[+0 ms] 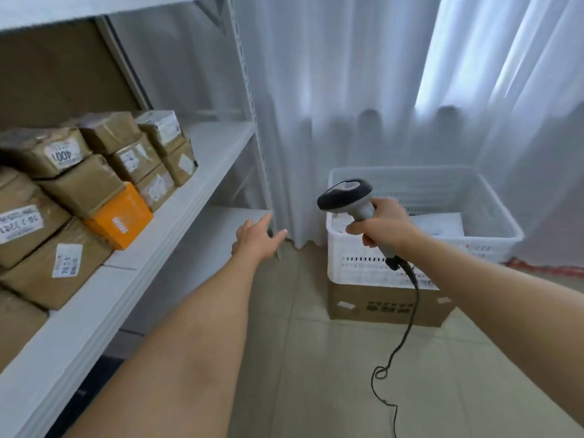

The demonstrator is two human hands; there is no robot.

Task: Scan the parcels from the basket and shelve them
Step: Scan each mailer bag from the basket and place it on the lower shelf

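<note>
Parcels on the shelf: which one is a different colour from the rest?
The orange parcel, low at the front of the stack on the shelf; every other parcel there is brown cardboard.

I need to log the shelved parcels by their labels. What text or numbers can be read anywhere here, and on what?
"4001", upside down: label on the top brown parcel.
"56", with blurred characters before it: label on the large brown parcel at left.
Label on the lower brown parcel: digits too blurred.
Orange parcel: white mark, unreadable.
Cardboard box under the white basket: dark print, too blurred.
</note>
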